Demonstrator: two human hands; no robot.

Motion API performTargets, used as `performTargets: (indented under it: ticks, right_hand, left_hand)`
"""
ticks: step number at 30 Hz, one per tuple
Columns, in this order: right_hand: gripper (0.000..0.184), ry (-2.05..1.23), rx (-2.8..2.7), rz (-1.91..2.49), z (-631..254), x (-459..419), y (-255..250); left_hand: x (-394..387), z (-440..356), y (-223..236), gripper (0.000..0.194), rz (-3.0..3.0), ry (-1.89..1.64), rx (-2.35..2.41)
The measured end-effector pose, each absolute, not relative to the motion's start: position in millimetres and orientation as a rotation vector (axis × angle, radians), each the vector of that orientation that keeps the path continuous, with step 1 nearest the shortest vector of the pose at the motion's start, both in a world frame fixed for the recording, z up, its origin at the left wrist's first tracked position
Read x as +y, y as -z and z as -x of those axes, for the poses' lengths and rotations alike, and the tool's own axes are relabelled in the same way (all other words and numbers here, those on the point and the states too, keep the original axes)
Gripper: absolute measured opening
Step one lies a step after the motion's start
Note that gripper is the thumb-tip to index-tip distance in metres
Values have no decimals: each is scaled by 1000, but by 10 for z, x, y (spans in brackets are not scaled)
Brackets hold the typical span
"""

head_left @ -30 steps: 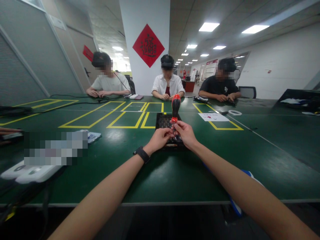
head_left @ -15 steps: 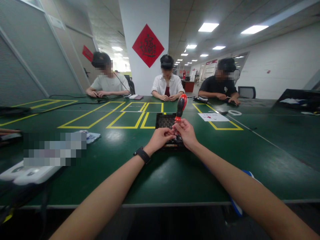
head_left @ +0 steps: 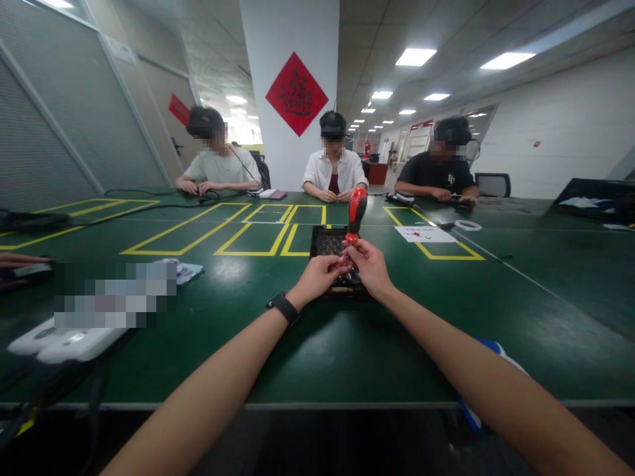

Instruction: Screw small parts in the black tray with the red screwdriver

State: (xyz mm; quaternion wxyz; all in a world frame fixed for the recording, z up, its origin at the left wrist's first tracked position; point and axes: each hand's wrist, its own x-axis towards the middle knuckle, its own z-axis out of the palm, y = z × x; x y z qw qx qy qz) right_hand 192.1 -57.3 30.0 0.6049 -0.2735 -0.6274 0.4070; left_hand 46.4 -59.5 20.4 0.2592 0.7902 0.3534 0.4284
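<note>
Both forearms run up from the bottom edge, left from lower left, right from lower right, converging near frame center. Left hand [head_left: 317, 274]: wrist roughly level, back of hand up, black watch [head_left: 284, 308] on wrist. Its thumb and index are drawn together beside the screwdriver shaft; what's between them is too small to tell. Right hand [head_left: 371, 266]: back of hand toward the right of the frame, thumb and fingers clamped on the screwdriver [head_left: 356, 210] just below the handle's red collar. Handle red and black, near upright, top leaning slightly right, just right of center. Shaft mostly hidden by fingers, tip contact can't be told.

Both hands are over a black tray [head_left: 330, 229], center of frame, on the green table [head_left: 278, 357]; dark contents blurred. Yellow tape outlines [head_left: 248, 253] left and right of tray. White printed sheet [head_left: 436, 235] right of center, white ring [head_left: 467, 225] beyond it. White casing [head_left: 30, 340] at lower left, partly pixelated. Three seated people across the upper middle.
</note>
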Motion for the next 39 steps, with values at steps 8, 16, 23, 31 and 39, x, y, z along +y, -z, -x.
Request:
performTargets:
  ticks: [8, 16, 23, 31, 39]
  right_hand:
    - [30, -934, -1399, 609, -1891, -594, -305]
    - [35, -1038, -1425, 562, -1899, -612, -316]
    - [30, -1003, -1389, 594, -1903, -580, -296]
    - [31, -987, -1358, 597, -1903, -579, -299]
    - [38, -1063, -1416, 573, -1930, -563, -287]
  left_hand:
    - [-601, -469, -213, 28, -2088, -1123, 1016]
    - [-590, -461, -199, 27, -2127, -1130, 988]
    - [-616, -483, -220, 26, -2031, -1151, 915]
    - [-601, -480, -207, 24, -2021, -1164, 954]
    - [-603, -468, -203, 22, -2091, -1143, 928]
